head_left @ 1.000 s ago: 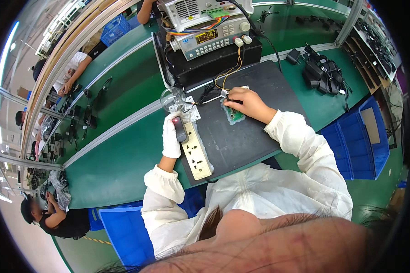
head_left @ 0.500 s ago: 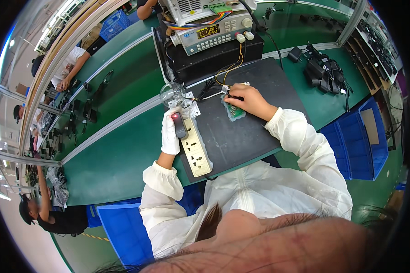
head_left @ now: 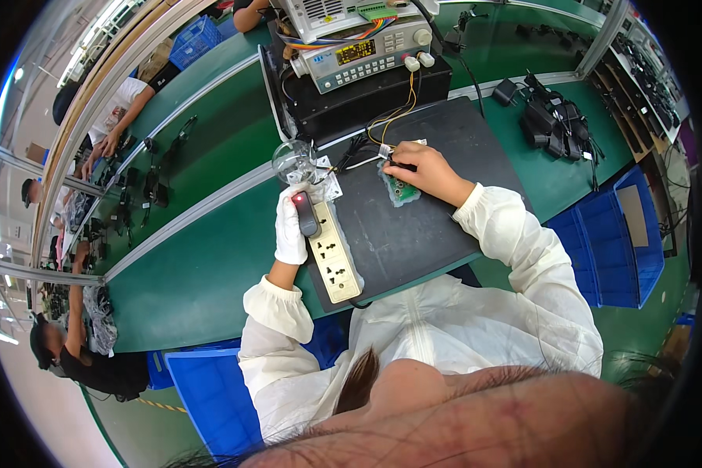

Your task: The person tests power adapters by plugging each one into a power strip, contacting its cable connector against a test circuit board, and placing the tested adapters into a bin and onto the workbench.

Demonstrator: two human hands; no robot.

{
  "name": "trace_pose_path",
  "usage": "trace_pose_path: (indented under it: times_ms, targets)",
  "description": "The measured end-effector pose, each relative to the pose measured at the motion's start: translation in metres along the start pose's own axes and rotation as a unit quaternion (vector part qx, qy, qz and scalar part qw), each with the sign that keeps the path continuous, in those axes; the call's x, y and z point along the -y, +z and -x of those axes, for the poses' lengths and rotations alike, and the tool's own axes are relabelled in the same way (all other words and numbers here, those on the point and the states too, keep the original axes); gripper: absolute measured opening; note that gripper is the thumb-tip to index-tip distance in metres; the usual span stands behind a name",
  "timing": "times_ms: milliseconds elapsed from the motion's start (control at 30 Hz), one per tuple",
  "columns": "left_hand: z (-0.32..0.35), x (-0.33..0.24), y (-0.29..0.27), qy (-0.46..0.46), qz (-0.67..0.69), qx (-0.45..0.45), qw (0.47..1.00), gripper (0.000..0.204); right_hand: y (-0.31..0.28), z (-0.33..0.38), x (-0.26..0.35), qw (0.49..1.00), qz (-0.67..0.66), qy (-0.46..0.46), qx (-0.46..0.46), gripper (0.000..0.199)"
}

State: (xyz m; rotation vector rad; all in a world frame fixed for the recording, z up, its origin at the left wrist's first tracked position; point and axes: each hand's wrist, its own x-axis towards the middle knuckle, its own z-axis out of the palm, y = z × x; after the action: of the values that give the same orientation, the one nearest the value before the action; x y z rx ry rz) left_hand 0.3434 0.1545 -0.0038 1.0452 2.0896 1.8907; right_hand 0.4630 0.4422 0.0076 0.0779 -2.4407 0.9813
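Observation:
My left hand (head_left: 290,230), in a white glove, is closed around a black power adapter (head_left: 306,216) with a small red light lit on it. The adapter sits at the far end of a cream power strip (head_left: 335,265). Just beyond that hand is a clear glass bulb (head_left: 295,161). My bare right hand (head_left: 425,171) pinches a dark plug end over a green circuit board (head_left: 398,189); the fingers partly hide the plug and its contact with the board. Black cables (head_left: 354,153) run beside the board.
Behind the black mat (head_left: 476,164) stands a bench instrument (head_left: 366,58) with a lit display, on a black box. Black adapters (head_left: 552,125) lie in a heap to the right. Blue bins (head_left: 612,242) flank the bench. Other people work at the left.
My two hands, the adapter and the board stay practically where they were. At the far left, the co-worker in black has shifted an arm and head slightly.

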Motion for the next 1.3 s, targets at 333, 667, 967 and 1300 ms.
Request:
trace_pose_path:
  times_ms: [333, 667, 967, 1300]
  targets:
    - [0.001, 0.000, -0.002, -0.026, 0.018, 0.008, 0.999, 0.055, -0.002, -0.001, 0.003, 1.000, -0.004, 0.001, 0.009, 0.024]
    - [0.001, -0.003, -0.001, -0.009, 0.024, 0.019, 0.999, 0.054, 0.001, 0.003, -0.003, 0.999, 0.015, -0.021, -0.019, 0.023]
    - [0.007, -0.003, -0.002, 0.063, -0.067, 0.017, 0.996, 0.081, -0.001, -0.002, 0.014, 0.984, -0.150, 0.061, -0.078, 0.015]
    - [0.013, -0.014, 0.001, 0.292, -0.058, -0.147, 0.943, 0.068, 0.013, 0.031, 0.082, 0.790, -0.540, 0.255, 0.138, 0.016]
